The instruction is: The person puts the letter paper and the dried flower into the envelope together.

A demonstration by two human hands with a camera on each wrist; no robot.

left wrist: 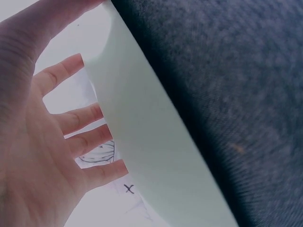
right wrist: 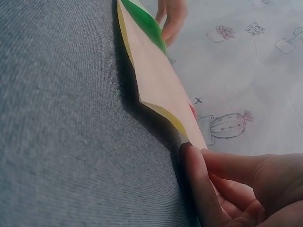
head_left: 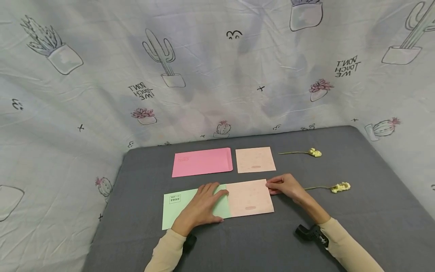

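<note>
A light green envelope [head_left: 170, 211] with a small printed box lies on the table. My left hand [head_left: 202, 207] rests over its right part, fingers spread; in the left wrist view the fingertips touch one long edge of the envelope [left wrist: 142, 127]. At the envelope's right end is a peach card [head_left: 251, 196]; how far it reaches inside is hidden. My right hand [head_left: 285, 187] pinches the card's far right corner between thumb and fingers. Seen from the right wrist, the card [right wrist: 158, 85] bows slightly and shows a yellow underside along its near edge.
Behind the green envelope lie a pink envelope [head_left: 202, 162] and a second peach card [head_left: 256, 160]. To the right are two yellow dried flowers, one farther back [head_left: 315, 152] and one [head_left: 340, 187] beside my right hand. A patterned cloth [head_left: 204, 75] hangs behind the grey table [head_left: 244, 245].
</note>
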